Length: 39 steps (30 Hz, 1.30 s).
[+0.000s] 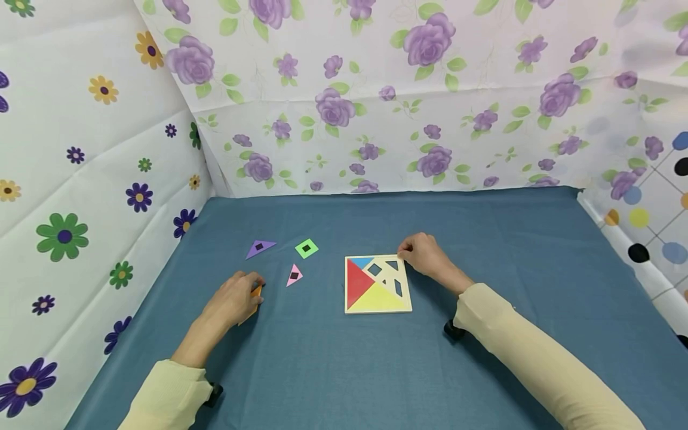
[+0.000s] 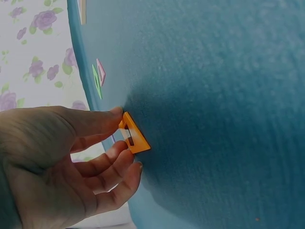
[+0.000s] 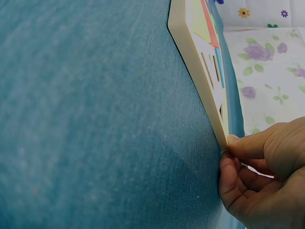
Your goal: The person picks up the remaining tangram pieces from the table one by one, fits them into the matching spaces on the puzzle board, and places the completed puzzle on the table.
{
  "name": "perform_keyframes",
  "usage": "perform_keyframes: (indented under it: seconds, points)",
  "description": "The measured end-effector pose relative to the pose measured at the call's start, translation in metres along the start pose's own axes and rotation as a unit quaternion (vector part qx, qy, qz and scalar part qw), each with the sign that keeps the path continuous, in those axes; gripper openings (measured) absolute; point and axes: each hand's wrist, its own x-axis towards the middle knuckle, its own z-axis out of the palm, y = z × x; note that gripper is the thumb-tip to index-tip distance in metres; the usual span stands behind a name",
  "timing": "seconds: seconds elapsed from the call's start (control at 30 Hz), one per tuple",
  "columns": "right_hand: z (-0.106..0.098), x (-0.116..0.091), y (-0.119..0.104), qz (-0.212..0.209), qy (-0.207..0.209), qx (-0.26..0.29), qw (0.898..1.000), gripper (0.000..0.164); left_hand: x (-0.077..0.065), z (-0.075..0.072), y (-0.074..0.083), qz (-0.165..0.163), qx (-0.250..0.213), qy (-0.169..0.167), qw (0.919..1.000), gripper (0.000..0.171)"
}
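My left hand (image 1: 231,301) pinches an orange tangram piece (image 2: 139,142) between thumb and fingertips, tilted at the cloth; a cut-out shows in it. With thumb and fingers, my right hand (image 1: 427,255) pinches the far right corner of a square tangram board (image 1: 407,289). Inside the board lie a red triangle (image 1: 357,283), a yellow triangle (image 1: 380,300) and a small blue piece (image 1: 361,261). Its upper right part is pale with several dark shapes. Loose on the cloth, left of the board, are a purple triangle (image 1: 252,251), a green square-like piece (image 1: 300,249) and a pink triangle (image 1: 291,282).
A blue cloth (image 1: 333,370) covers the table. Behind it hangs a white sheet (image 1: 376,143) with purple roses, and a flowered sheet (image 1: 102,197) stands at the left. Dotted fabric (image 1: 658,239) borders the right side.
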Motion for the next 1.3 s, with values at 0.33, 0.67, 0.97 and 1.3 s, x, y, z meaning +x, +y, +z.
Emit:
perform_keyframes:
  seconds: [0.33,0.67,0.97,1.3]
  points:
    - [-0.001,-0.001,0.0,-0.005,0.002,0.001,1.0,0.013,0.002,-0.007,0.001,-0.006,-0.012,-0.027,0.9996,0.022]
    - [-0.001,-0.002,0.0,-0.008,0.002,0.0,1.0,0.013,-0.002,-0.01,0.009,-0.049,0.001,-0.046,0.9978,0.025]
    - [0.0,-0.002,0.0,-0.005,-0.002,0.01,1.0,0.013,-0.002,-0.009,0.013,-0.061,-0.002,-0.053,0.9967,0.023]
    - [-0.001,-0.001,0.0,0.0,-0.004,0.006,1.0,0.013,-0.001,-0.015,0.01,-0.043,-0.007,-0.088,0.9951,0.029]
